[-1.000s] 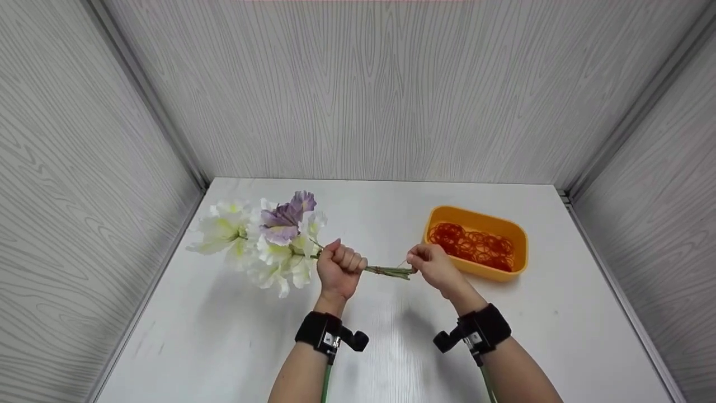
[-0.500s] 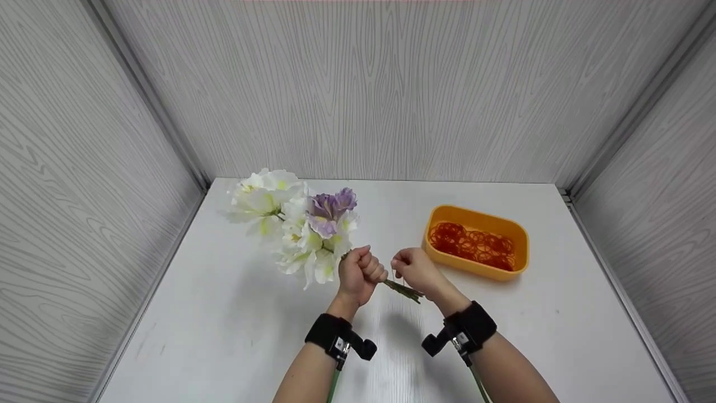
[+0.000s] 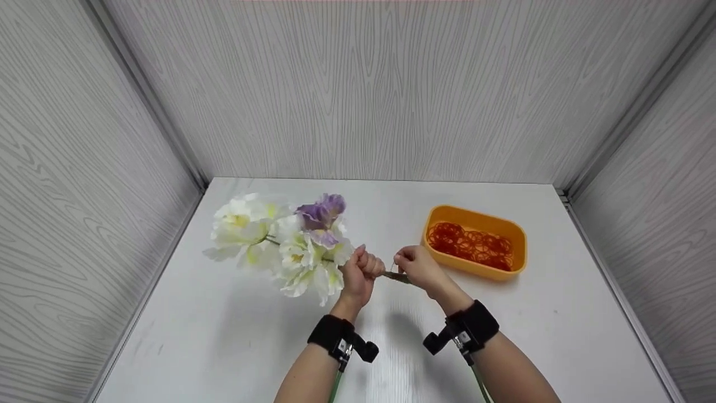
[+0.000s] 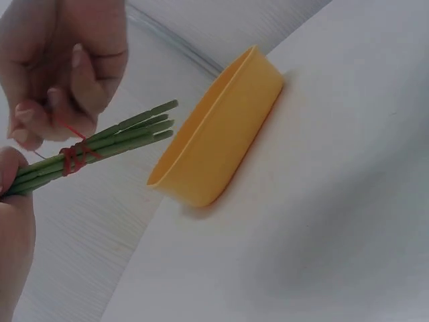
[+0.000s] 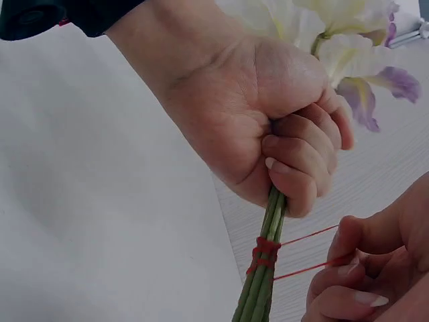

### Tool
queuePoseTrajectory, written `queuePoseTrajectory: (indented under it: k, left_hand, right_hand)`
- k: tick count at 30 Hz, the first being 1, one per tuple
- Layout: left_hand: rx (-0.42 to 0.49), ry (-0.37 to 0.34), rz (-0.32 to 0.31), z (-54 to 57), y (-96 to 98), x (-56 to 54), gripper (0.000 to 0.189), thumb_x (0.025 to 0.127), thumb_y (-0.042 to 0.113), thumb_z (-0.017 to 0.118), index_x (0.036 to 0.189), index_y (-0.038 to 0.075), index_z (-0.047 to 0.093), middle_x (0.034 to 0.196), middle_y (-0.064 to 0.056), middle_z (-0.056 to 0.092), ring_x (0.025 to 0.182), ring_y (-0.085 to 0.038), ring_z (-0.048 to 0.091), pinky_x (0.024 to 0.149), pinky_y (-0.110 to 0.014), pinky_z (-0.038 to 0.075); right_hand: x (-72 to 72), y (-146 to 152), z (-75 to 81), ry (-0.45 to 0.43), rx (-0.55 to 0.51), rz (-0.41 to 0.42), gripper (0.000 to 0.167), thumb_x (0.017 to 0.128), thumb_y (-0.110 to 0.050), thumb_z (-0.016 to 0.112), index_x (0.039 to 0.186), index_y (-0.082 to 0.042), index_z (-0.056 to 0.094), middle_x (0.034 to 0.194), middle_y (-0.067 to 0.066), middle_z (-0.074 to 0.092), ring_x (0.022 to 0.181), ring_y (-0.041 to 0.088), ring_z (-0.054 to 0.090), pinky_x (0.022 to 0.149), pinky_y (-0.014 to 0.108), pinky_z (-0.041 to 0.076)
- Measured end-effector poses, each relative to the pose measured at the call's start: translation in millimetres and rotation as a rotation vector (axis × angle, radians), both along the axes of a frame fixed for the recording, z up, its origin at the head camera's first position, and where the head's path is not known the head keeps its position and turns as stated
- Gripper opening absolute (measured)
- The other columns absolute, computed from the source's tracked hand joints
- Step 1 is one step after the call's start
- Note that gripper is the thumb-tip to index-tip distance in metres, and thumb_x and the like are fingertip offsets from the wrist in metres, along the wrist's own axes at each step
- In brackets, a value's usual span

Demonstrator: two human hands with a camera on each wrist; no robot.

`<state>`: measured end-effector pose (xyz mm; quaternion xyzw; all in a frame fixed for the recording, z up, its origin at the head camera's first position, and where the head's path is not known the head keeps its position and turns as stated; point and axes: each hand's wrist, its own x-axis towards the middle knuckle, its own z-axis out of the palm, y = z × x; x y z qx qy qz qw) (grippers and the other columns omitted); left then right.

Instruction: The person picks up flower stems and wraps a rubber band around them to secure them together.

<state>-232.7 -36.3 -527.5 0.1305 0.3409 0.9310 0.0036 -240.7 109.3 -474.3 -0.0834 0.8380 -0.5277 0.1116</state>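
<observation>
My left hand (image 3: pixel 361 279) grips a bunch of white and purple artificial flowers (image 3: pixel 299 254) by the stems, blooms off to the left. The green stems (image 4: pixel 127 136) stick out of the fist toward my right hand (image 3: pixel 422 271). A red rubber band (image 5: pixel 265 249) is wound several times round them below the fist. In the right wrist view, the fingertips (image 5: pixel 345 235) of my right hand pinch a loop of this band and pull it out sideways, two taut strands running back to the stems.
A yellow-orange box (image 3: pixel 481 269) with many red rubber bands (image 3: pixel 472 246) inside stands just beyond my right hand. The white table (image 3: pixel 268 358) is enclosed by grey wood-grain panels (image 3: pixel 369 95) at the back and sides.
The bunch and left hand have shifted right; the blooms rose, then dipped back. My right hand has come a little left, still pinching the band. The box stays put.
</observation>
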Motion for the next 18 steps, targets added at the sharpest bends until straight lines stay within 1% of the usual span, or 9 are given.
queuePoseTrajectory:
  k: [2,4,6,9,12,14,16,17,18]
  left_hand:
    - [0.034,0.028,0.080,1.0,-3.7,-3.8,0.042,0.103,0.011,0.018,0.061,0.013,0.016,0.057,0.002,0.013,0.051,-0.013,0.013,0.055,-0.030,0.012]
    - [0.061,0.050,0.140,2.4,-6.6,-6.6,0.040,0.103,0.010,0.017,0.062,0.012,0.016,0.057,0.002,0.014,0.050,-0.012,0.015,0.055,-0.030,0.014]
    - [0.081,0.060,0.185,3.3,-8.4,-8.7,0.040,0.103,0.010,0.017,0.062,0.012,0.017,0.056,0.002,0.015,0.049,-0.012,0.018,0.054,-0.029,0.018]
    - [0.133,0.055,0.240,4.5,-10.0,-10.5,0.040,0.103,0.010,0.017,0.063,0.012,0.017,0.056,0.002,0.016,0.049,-0.012,0.020,0.053,-0.027,0.024]
    - [0.220,0.050,0.269,5.7,-11.3,-11.6,0.040,0.103,0.010,0.017,0.063,0.013,0.017,0.057,0.001,0.015,0.049,-0.014,0.018,0.053,-0.027,0.025]
    - [0.292,0.049,0.279,6.8,-12.5,-12.3,0.040,0.103,0.009,0.016,0.063,0.012,0.016,0.058,0.000,0.013,0.050,-0.015,0.016,0.054,-0.028,0.022]
    - [0.376,0.039,0.285,8.6,-14.4,-12.9,0.039,0.102,0.010,0.017,0.063,0.012,0.015,0.058,0.000,0.012,0.051,-0.016,0.015,0.055,-0.029,0.019]
    - [0.416,0.030,0.291,9.4,-15.3,-13.3,0.039,0.102,0.010,0.017,0.063,0.012,0.014,0.058,0.000,0.012,0.051,-0.016,0.014,0.055,-0.028,0.019]
    - [0.456,0.017,0.297,10.4,-16.2,-13.6,0.039,0.102,0.010,0.018,0.063,0.012,0.014,0.058,0.000,0.012,0.052,-0.016,0.014,0.055,-0.028,0.019]
  right_hand:
    - [2.0,0.4,1.1,0.016,0.014,0.023,0.018,0.098,-0.004,0.052,0.085,0.003,0.063,0.071,0.004,0.052,0.068,0.017,0.044,0.062,0.030,0.035]
    - [4.4,0.7,2.6,0.027,0.040,0.052,0.018,0.099,-0.006,0.052,0.087,0.002,0.063,0.075,0.004,0.053,0.069,0.018,0.043,0.062,0.031,0.033]
    - [6.8,0.8,3.0,0.042,0.078,0.082,0.019,0.100,-0.008,0.051,0.087,0.000,0.062,0.076,0.004,0.052,0.068,0.017,0.041,0.060,0.031,0.032]
    - [11.1,0.8,1.1,0.081,0.129,0.120,0.019,0.100,-0.012,0.054,0.086,-0.003,0.061,0.073,0.001,0.049,0.063,0.015,0.039,0.056,0.029,0.030]
    - [17.0,-0.6,-4.9,0.188,0.170,0.157,0.017,0.099,-0.014,0.057,0.085,-0.005,0.059,0.070,-0.001,0.044,0.059,0.013,0.038,0.053,0.028,0.030]
    - [22.0,-2.2,-10.9,0.287,0.173,0.174,0.012,0.099,-0.013,0.058,0.089,-0.006,0.059,0.074,-0.001,0.047,0.058,0.011,0.040,0.053,0.027,0.033]
    - [26.8,-3.7,-18.4,0.381,0.153,0.186,0.005,0.098,-0.008,0.059,0.095,-0.005,0.061,0.083,0.001,0.054,0.063,0.012,0.046,0.057,0.028,0.039]
    - [28.9,-4.2,-22.3,0.415,0.131,0.189,0.003,0.097,-0.006,0.059,0.099,-0.005,0.062,0.089,0.002,0.058,0.068,0.013,0.050,0.061,0.029,0.043]
    - [30.5,-4.5,-26.2,0.442,0.107,0.192,0.008,0.097,-0.003,0.059,0.104,-0.005,0.062,0.096,0.004,0.060,0.074,0.015,0.054,0.065,0.030,0.046]
